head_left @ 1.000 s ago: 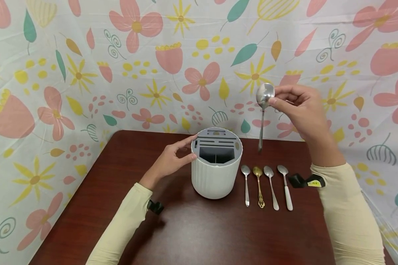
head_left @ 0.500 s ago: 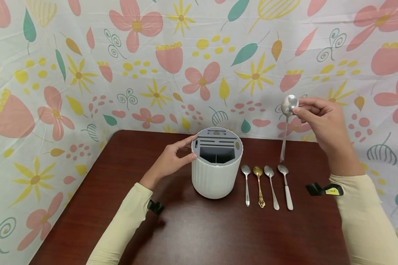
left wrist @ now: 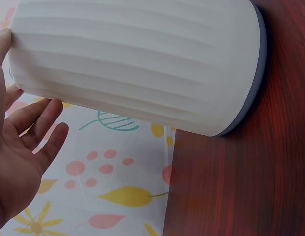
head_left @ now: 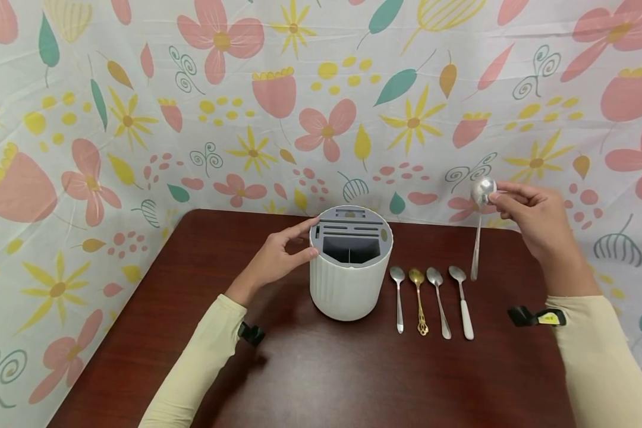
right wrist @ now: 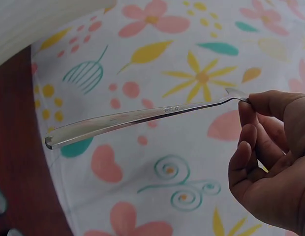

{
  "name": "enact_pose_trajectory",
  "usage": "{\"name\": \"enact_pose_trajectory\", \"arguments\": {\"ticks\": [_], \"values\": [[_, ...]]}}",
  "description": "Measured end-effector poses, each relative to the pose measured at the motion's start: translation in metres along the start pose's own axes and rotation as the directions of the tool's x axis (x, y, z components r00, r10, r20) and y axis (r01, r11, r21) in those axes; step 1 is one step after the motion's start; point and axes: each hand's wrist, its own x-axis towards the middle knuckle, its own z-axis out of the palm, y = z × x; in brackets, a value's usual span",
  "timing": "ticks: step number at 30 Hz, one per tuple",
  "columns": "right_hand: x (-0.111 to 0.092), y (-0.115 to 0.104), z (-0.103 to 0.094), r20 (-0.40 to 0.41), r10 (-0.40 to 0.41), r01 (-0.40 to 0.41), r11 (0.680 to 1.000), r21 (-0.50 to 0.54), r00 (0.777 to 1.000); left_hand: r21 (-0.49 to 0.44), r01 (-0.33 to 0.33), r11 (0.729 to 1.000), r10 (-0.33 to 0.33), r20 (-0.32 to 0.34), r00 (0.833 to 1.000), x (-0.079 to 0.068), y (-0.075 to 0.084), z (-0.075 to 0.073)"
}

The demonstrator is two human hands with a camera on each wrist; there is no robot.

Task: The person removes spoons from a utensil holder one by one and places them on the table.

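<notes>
My right hand (head_left: 540, 223) pinches a silver spoon (head_left: 476, 249) by its bowl between thumb and index finger. The spoon's handle hangs down, its tip over the back of the table to the right. In the right wrist view the whole handle (right wrist: 137, 117) shows against the cloth. My left hand (head_left: 275, 258) rests its fingertips and thumb on the upper side of a white ribbed utensil holder (head_left: 348, 291), near the rim. The left wrist view shows relaxed fingers (left wrist: 53, 110) beside the holder's wall. Grey slots and two deep compartments (head_left: 350, 248) fill its top.
Right of the holder several spoons lie in a row, bowls toward the back: a silver spoon (head_left: 398, 300), a gold spoon (head_left: 419, 300), another silver one and a white-handled spoon (head_left: 464, 303). A floral cloth (head_left: 278, 107) hangs behind the dark wooden table (head_left: 321, 368).
My right hand has moved right and down with the silver spoon, from near the back of the holder to past the row of spoons. The left hand and holder have stayed put.
</notes>
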Motion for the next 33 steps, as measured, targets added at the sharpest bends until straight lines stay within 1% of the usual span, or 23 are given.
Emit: {"name": "enact_pose_trajectory", "arguments": {"ticks": [3, 5, 7, 10, 12, 16, 21, 23, 26, 27, 33], "values": [[-0.002, 0.009, -0.010, -0.020, 0.038, -0.038, 0.999, -0.025, 0.999, 0.003, -0.009, 1.000, 0.009, 0.001, 1.000, 0.001, -0.001, 0.000], [-0.004, 0.015, -0.016, -0.032, 0.050, -0.052, 0.997, -0.060, 0.998, 0.005, -0.013, 1.000, 0.013, 0.001, 1.000, 0.000, -0.001, 0.000], [-0.006, 0.021, -0.022, -0.037, 0.058, -0.061, 0.995, -0.080, 0.998, 0.009, -0.015, 1.000, 0.015, 0.002, 1.000, 0.000, -0.001, 0.000], [-0.009, 0.030, -0.030, -0.040, 0.061, -0.064, 0.995, -0.082, 0.997, 0.011, -0.013, 1.000, 0.013, 0.001, 1.000, 0.000, 0.000, 0.000], [-0.011, 0.034, -0.036, -0.046, 0.085, -0.088, 0.994, -0.064, 0.995, 0.012, -0.011, 1.000, 0.011, 0.000, 1.000, 0.000, 0.000, 0.000], [-0.017, 0.041, -0.045, -0.067, 0.151, -0.156, 0.985, -0.073, 0.986, 0.016, -0.010, 1.000, 0.010, 0.001, 1.000, 0.000, 0.001, 0.000], [-0.025, 0.048, -0.058, -0.046, 0.209, -0.213, 0.971, -0.106, 0.977, 0.010, -0.007, 1.000, 0.007, 0.004, 1.000, 0.000, 0.001, 0.000], [-0.029, 0.052, -0.064, -0.041, 0.221, -0.224, 0.968, -0.114, 0.974, 0.009, -0.005, 1.000, 0.005, 0.004, 1.000, 0.000, 0.000, 0.000], [-0.034, 0.059, -0.069, -0.059, 0.228, -0.234, 0.959, -0.157, 0.972, 0.011, -0.005, 1.000, 0.005, 0.005, 1.000, 0.000, 0.000, 0.000], [-0.036, 0.061, -0.071, -0.066, 0.226, -0.235, 0.955, -0.181, 0.972, 0.011, -0.006, 1.000, 0.005, 0.004, 1.000, 0.000, 0.000, 0.000], [-0.044, 0.072, -0.082, -0.058, 0.224, -0.231, 0.941, -0.245, 0.973, 0.011, -0.006, 1.000, 0.006, 0.001, 1.000, -0.001, 0.001, 0.000]]}}
